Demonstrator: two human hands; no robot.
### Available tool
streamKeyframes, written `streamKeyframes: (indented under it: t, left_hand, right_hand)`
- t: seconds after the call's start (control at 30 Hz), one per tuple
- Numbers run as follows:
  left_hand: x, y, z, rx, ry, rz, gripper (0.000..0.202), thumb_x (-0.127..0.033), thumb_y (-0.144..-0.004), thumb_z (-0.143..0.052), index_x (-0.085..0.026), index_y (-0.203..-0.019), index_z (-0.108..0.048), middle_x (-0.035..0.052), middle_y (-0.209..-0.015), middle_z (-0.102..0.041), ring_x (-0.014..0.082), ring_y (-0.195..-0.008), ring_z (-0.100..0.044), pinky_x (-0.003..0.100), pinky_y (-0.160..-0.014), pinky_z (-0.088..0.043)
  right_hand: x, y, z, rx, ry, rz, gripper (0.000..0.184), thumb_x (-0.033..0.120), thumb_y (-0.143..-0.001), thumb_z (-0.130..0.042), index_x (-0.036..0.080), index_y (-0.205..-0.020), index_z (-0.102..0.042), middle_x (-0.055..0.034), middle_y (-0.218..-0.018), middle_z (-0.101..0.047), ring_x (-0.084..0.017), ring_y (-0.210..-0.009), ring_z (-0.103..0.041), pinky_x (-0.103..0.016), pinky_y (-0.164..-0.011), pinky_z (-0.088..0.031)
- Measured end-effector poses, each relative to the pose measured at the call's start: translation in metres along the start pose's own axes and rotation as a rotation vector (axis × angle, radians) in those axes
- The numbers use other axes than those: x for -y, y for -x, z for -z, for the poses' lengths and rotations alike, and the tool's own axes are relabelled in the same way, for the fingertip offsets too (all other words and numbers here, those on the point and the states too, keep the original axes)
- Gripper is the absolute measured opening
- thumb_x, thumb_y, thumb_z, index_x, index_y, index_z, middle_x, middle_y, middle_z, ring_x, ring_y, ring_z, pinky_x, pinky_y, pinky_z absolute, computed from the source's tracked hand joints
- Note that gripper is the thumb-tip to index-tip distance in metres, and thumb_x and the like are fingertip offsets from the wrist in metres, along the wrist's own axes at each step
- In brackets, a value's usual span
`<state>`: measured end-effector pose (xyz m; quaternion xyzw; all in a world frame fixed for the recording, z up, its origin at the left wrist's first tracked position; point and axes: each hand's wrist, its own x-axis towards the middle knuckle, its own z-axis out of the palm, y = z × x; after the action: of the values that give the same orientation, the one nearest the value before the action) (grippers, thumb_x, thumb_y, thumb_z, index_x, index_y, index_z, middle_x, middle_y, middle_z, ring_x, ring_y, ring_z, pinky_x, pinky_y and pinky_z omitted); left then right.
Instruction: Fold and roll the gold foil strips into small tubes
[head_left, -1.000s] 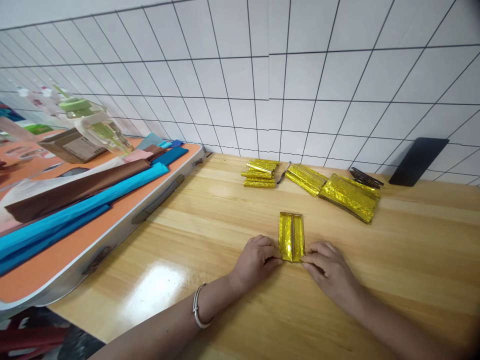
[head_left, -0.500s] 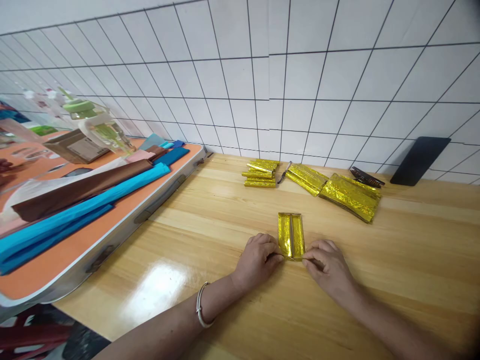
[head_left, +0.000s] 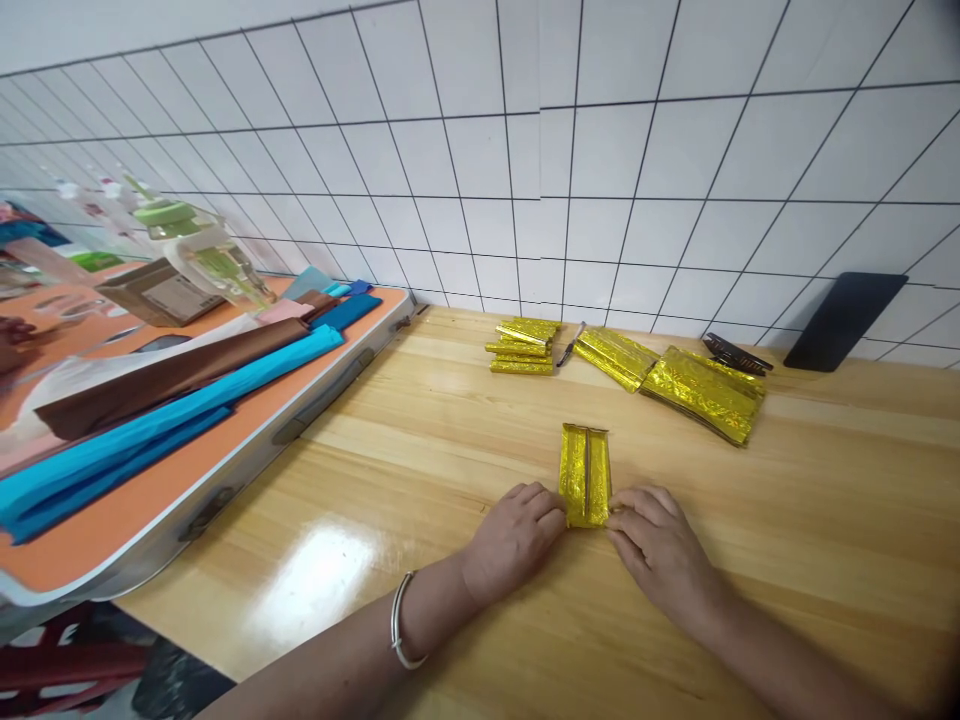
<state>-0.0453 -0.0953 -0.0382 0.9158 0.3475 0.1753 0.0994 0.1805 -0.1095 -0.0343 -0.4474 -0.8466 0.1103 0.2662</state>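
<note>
A gold foil sheet [head_left: 586,475] lies on the wooden table, its two long sides folded in so that they meet along a dark middle seam. At its lower left corner my left hand [head_left: 521,535], with a silver bangle at the wrist, has its fingers curled closed on the edge; the fingertips are partly hidden. My right hand [head_left: 656,540] pinches the lower right corner between thumb and fingers. Farther back lie several rolled gold foil pieces [head_left: 523,348]. To their right are a stack of flat gold foil sheets [head_left: 705,392] and another gold foil piece [head_left: 616,357] overlapping it.
A black hair claw clip [head_left: 735,353] lies behind the stack, near a dark phone-like slab [head_left: 847,322] leaning on the tiled wall. On the left, an orange-topped table [head_left: 255,430] carries folded blue cloth [head_left: 180,405], a cardboard box [head_left: 159,292] and a green-lidded bottle [head_left: 169,215].
The bottom edge of the foil sheet now lies flatter between my hands. My left fingers have turned more knuckles-up over the corner. The view has shifted slightly.
</note>
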Motion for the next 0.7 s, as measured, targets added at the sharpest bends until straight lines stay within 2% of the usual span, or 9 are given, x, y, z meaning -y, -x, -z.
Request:
streamKeyframes:
  t: [0.13,0.27,0.37,0.7]
  left_hand:
    - [0.001,0.001,-0.003,0.014,-0.01,0.025,0.012,-0.016,-0.089,-0.043,-0.016,-0.088,-0.056,0.0048,-0.086,-0.059,0.0168,-0.083,-0.051,0.03,-0.076,-0.042]
    - [0.0,0.001,-0.001,0.009,-0.01,0.026,0.015,-0.018,-0.089,-0.044,-0.018,-0.098,-0.056,0.0045,-0.088,-0.059,0.0171,-0.084,-0.051,0.03,-0.076,-0.042]
    - [-0.001,0.001,0.003,0.014,-0.034,0.004,0.018,-0.018,-0.091,-0.041,-0.02,-0.101,-0.056,0.0046,-0.09,-0.059,0.0167,-0.085,-0.05,0.03,-0.076,-0.041]
    - [-0.005,0.0,0.007,0.092,-0.187,-0.067,0.015,-0.021,-0.092,-0.04,-0.018,-0.094,-0.055,0.0034,-0.086,-0.058,0.0185,-0.08,-0.048,0.033,-0.071,-0.037]
  right_hand:
    - [0.001,0.002,-0.002,0.047,-0.001,0.02,0.015,0.015,-0.086,-0.047,0.02,-0.09,-0.061,-0.0052,-0.088,-0.061,-0.02,-0.087,-0.051,-0.038,-0.079,-0.043]
    - [0.0,0.002,-0.004,0.05,0.025,0.02,0.02,0.016,-0.087,-0.048,0.021,-0.103,-0.059,-0.006,-0.092,-0.061,-0.021,-0.088,-0.051,-0.038,-0.08,-0.044]
    - [0.001,0.001,-0.004,0.073,0.044,0.021,0.018,0.017,-0.088,-0.048,0.022,-0.099,-0.062,-0.0057,-0.089,-0.06,-0.02,-0.087,-0.05,-0.037,-0.077,-0.043]
    - [0.001,0.001,-0.005,0.101,0.068,-0.011,0.019,0.016,-0.089,-0.044,0.02,-0.089,-0.063,-0.0059,-0.084,-0.058,-0.02,-0.084,-0.049,-0.036,-0.074,-0.041]
